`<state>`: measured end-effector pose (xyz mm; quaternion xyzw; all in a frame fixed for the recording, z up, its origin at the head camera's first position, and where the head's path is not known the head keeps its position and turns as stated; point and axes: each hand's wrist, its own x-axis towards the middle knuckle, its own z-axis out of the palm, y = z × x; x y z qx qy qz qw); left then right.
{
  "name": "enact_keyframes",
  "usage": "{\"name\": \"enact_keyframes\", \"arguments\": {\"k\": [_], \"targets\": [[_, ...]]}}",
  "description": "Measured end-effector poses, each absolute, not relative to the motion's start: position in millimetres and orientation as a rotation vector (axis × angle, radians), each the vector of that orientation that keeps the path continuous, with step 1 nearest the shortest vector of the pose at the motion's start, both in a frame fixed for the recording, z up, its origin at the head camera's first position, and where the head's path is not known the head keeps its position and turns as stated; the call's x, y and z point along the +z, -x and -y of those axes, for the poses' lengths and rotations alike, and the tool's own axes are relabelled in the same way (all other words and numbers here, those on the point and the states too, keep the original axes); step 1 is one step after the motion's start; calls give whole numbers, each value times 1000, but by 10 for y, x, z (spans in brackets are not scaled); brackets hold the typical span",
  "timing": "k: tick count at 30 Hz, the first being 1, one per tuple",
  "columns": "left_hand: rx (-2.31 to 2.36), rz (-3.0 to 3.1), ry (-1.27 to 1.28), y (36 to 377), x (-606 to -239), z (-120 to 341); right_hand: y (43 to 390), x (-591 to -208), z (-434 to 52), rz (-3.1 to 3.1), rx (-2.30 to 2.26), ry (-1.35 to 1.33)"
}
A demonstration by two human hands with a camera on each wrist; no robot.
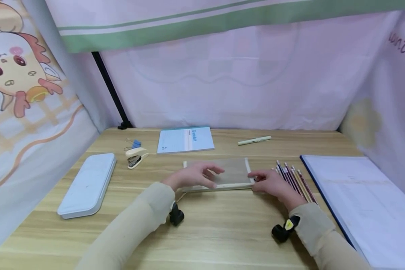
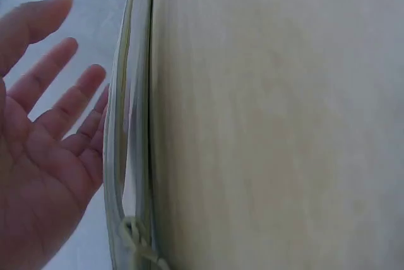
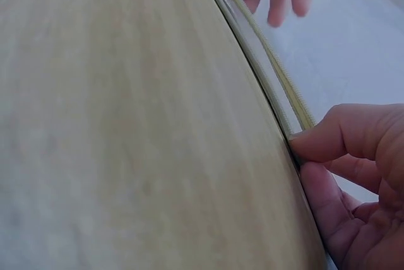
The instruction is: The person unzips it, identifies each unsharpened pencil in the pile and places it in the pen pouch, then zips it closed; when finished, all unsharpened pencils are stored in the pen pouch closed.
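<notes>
Head view: two sleeved forearms reach over the wooden counter (image 1: 222,228) toward a clear zip pouch (image 1: 234,172) lying flat at its middle. Left hand (image 1: 192,176) rests on the pouch's left part, its fingers (image 2: 60,103) straight and slightly spread, palm open in the left wrist view. Right hand (image 1: 271,183) sits at the pouch's right near corner; in the right wrist view its thumb and curled fingers (image 3: 341,140) pinch the pouch's zipper edge (image 3: 284,93). A short cord (image 2: 136,238) hangs from the zipper end near the left palm. Just right of the right-hand fingers lies a row of pencils (image 1: 295,180), and farther right a large blue-edged folder (image 1: 357,202). Well left of the left-hand fingers lies a white pencil case (image 1: 87,185). Beyond the fingers: a cream stapler (image 1: 136,156), blue binder clips (image 1: 134,143), a notebook (image 1: 185,139) and a pale green pen (image 1: 254,140).
</notes>
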<state>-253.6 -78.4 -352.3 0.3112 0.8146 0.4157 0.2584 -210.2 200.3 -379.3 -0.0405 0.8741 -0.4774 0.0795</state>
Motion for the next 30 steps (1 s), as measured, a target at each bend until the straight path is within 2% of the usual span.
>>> {"name": "enact_keyframes", "arguments": {"k": [14,23,30], "targets": [[1078,-2277,-832,2502,-3680,696,2074,-3793,-1997,-2588,-1418,55],[1261,-2244,-731,2497,-3744,708,2053,-3752,-2084,-2503,-1468,86],[1375,-2251,-677,2470,-3770,714,2052,-3610,-2345,-2300,-1607,183]]}}
